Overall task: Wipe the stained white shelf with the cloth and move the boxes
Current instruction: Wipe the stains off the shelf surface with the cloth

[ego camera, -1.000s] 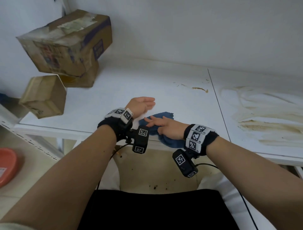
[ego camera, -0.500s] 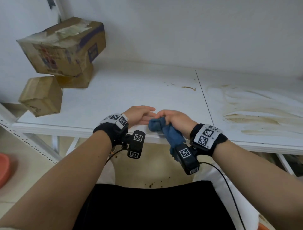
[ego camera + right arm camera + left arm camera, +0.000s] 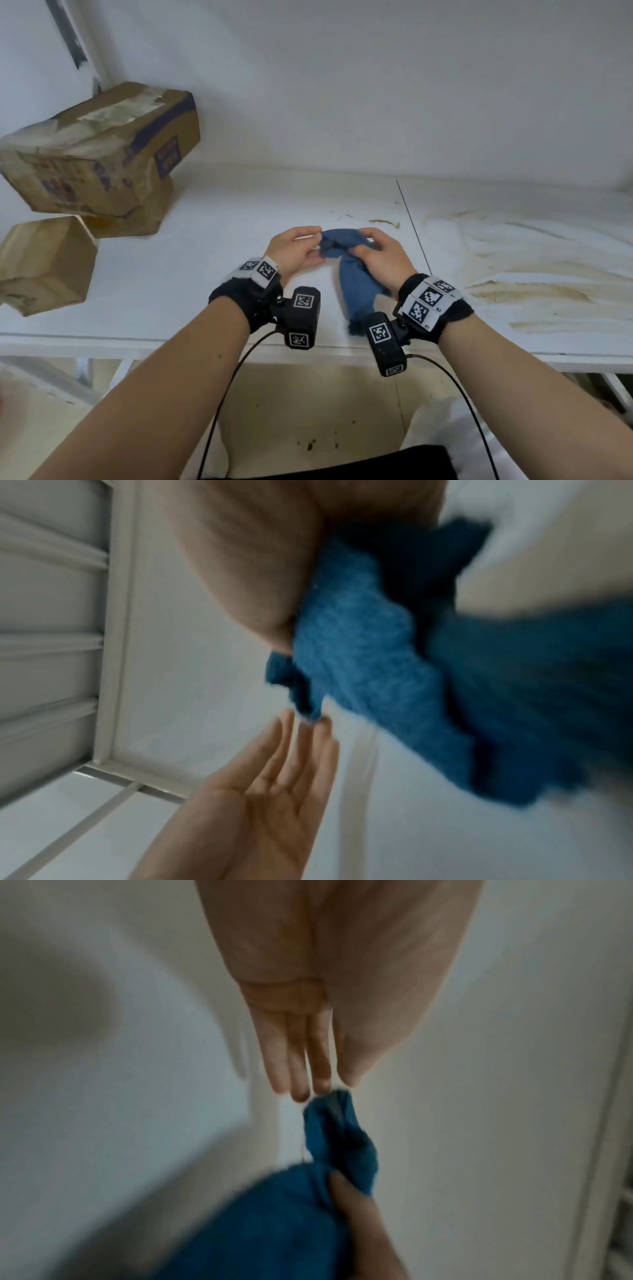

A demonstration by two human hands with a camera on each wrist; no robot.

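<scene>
Above the white shelf (image 3: 205,274) my right hand (image 3: 363,245) grips a bunched blue cloth (image 3: 356,291), whose lower end hangs toward the front edge. My left hand (image 3: 317,245) faces it from the left, fingers straight. In the left wrist view its fingertips (image 3: 322,1088) touch the upper corner of the cloth (image 3: 339,1123); the right wrist view shows the same palm (image 3: 260,804) flat beside the cloth (image 3: 359,642). Brown smeared stains (image 3: 531,274) cover the shelf's right panel. Three worn cardboard boxes stand at the far left: a large one (image 3: 99,150) on a second (image 3: 137,216), a small one (image 3: 44,263) nearer.
A white wall (image 3: 376,85) closes the back of the shelf. A seam (image 3: 411,226) splits the two panels, with a small brown smear (image 3: 383,222) left of it. Below the front edge (image 3: 171,346) lies a spotted floor (image 3: 308,428).
The cloth lay on the shelf under my right hand; that hand has picked it up and carried it forward above the shelf. My left hand has moved in to touch its corner.
</scene>
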